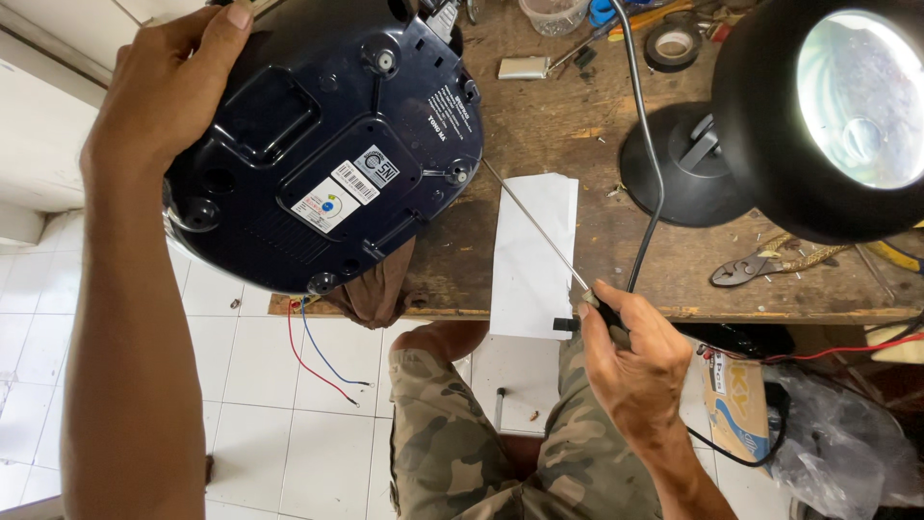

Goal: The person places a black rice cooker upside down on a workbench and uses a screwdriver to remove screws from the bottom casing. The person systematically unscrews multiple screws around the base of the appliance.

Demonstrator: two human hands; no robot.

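Between right fingers (616, 313) (closed): screwdriver (539, 226).

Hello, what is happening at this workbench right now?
A person steadies an upturned dark blue appliance with the left hand on its rim. The right hand holds a long screwdriver whose tip reaches a screw recess at the appliance's edge. A red and a blue wire hang below it. A sheet of white paper lies on the wooden bench, beside a lit desk lamp.
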